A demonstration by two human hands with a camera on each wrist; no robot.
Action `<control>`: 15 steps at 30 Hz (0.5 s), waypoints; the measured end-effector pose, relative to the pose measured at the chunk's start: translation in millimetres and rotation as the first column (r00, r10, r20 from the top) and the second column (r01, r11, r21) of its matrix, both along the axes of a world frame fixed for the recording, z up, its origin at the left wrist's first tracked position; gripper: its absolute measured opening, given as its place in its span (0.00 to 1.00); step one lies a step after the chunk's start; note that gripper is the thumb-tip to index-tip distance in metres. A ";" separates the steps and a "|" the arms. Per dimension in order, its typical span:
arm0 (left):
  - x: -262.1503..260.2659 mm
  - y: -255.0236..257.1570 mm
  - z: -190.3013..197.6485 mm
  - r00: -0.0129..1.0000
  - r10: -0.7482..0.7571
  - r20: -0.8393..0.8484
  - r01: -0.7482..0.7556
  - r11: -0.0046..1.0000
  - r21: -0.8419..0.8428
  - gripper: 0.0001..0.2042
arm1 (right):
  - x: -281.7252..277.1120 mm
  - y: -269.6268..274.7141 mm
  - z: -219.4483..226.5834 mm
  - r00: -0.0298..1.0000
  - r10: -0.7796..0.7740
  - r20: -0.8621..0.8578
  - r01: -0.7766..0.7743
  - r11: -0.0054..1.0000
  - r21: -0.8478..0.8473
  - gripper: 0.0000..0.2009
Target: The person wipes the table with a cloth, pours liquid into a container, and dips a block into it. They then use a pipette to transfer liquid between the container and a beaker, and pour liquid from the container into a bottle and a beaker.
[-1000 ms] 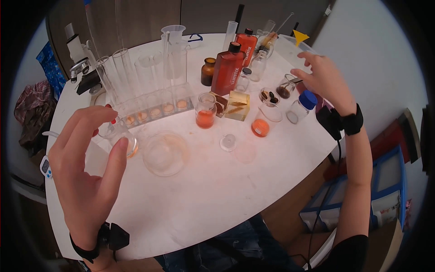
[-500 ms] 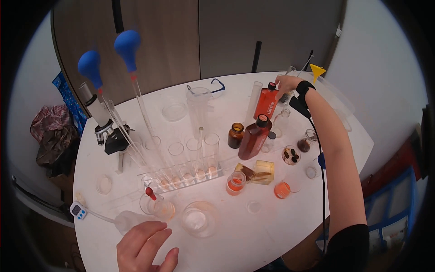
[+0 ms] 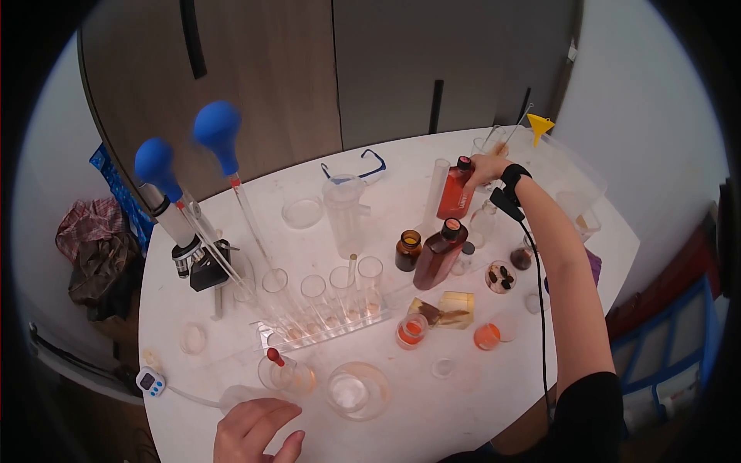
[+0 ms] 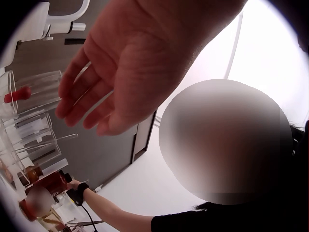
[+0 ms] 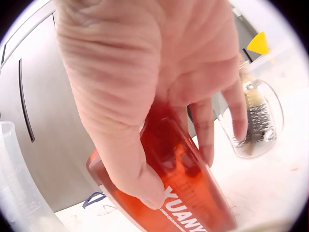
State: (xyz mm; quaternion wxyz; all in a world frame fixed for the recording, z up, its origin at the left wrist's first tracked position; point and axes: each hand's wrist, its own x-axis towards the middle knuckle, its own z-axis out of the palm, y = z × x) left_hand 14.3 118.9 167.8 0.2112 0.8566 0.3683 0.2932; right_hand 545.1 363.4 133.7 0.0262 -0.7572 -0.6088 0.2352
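My right hand [image 3: 489, 168] is at the back right, at the rear red bottle [image 3: 455, 193]. In the right wrist view the hand [image 5: 145, 72] grips that red bottle [image 5: 186, 179], thumb on the near side and fingers round the far side. A second, darker red bottle [image 3: 438, 258] stands in front of it. At the front edge my left hand [image 3: 253, 432] hovers with relaxed, slightly bent fingers, holding nothing, near a beaker [image 3: 297, 380] with a red-topped dropper [image 3: 275, 357]. The left wrist view shows the same empty hand [image 4: 120, 72].
A test tube rack [image 3: 332, 333], pipettes with blue bulbs [image 3: 217, 127], a microscope [image 3: 204, 266] and a timer [image 3: 150, 381] occupy the left side. A brown bottle [image 3: 407, 251], orange-filled glassware [image 3: 487, 336] and a glass dish [image 3: 370, 390] stand nearby. A brush [image 5: 258, 123] sits in a glass beside the right hand.
My right hand has reached from beside the small flasks to the rear red bottle and taken hold of it. The left hand has moved back toward the front edge. The head view has shifted.
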 end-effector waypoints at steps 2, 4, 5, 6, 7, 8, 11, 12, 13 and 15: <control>0.6 -1.8 0.6 1.000 0.006 -0.006 -0.006 1.000 0.010 0.11 | -7.9 -4.0 0.7 0.999 0.042 -0.010 -0.042 0.997 0.067 0.27; 0.4 -5.5 1.7 1.000 -0.001 0.002 0.001 1.000 0.025 0.10 | -21.6 -14.7 12.0 0.999 0.012 0.042 -0.014 0.998 0.065 0.27; -1.3 -7.1 2.4 1.000 0.005 0.004 -0.005 1.000 0.027 0.10 | -28.2 -18.5 18.2 0.996 -0.026 0.090 0.020 0.998 0.067 0.27; -3.6 -8.4 3.3 1.000 -0.015 -0.014 0.016 0.998 0.061 0.12 | -20.1 -14.9 13.7 0.997 0.024 0.073 -0.031 0.995 0.095 0.28; -5.6 -9.4 3.9 0.999 -0.035 -0.034 0.038 0.995 0.096 0.14 | -16.1 -13.7 14.6 0.997 0.031 0.075 -0.038 0.994 0.100 0.28; -7.1 -9.5 2.4 0.999 -0.029 -0.033 0.032 0.995 0.099 0.14 | -12.5 -13.3 15.2 0.981 0.051 0.186 -0.092 0.971 0.219 0.29; -9.3 -11.5 -3.2 0.999 -0.042 -0.029 0.042 0.999 -0.005 0.15 | -6.5 -22.4 47.0 0.956 0.068 0.286 -0.168 0.925 0.340 0.29; -8.3 -13.0 -1.7 1.000 -0.029 -0.006 0.029 0.999 0.028 0.15 | -14.9 -34.1 68.2 0.942 0.014 0.335 -0.160 0.897 0.411 0.28; -7.3 -14.9 -0.6 1.000 -0.019 0.020 0.017 0.998 0.060 0.15 | -14.7 -39.7 89.4 0.959 0.003 0.283 -0.118 0.913 0.390 0.29; -6.5 -19.8 0.9 0.999 -0.007 0.046 0.003 0.996 0.086 0.16 | -32.0 -70.1 128.5 0.963 0.056 0.263 -0.200 0.802 0.562 0.23</control>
